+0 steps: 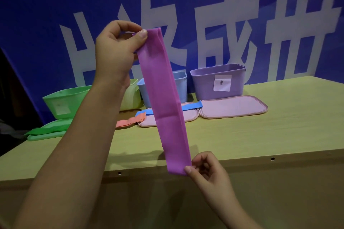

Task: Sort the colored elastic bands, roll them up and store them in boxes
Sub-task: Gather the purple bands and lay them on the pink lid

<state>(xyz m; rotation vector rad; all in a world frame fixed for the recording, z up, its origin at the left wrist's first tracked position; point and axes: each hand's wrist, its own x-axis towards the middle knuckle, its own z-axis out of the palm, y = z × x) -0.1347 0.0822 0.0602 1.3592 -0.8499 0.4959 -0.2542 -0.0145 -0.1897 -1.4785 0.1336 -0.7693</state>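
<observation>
A long purple elastic band [163,96] hangs stretched flat in the air in front of me. My left hand [115,50] pinches its top end, raised high. My right hand [206,169] pinches its bottom corner near the table's front edge. On the table behind lie a blue band [191,106], a salmon band [130,120] and a green band [50,129]. Four boxes stand in a row at the back: green [63,101], pale yellow [131,96], blue [181,87] and purple [217,80] with a paper label.
Two pink lids [234,107] lie flat in front of the blue and purple boxes, and a green lid [44,135] lies at the left. The wooden table [279,132] has a front edge with small holes. A blue wall with white characters stands behind.
</observation>
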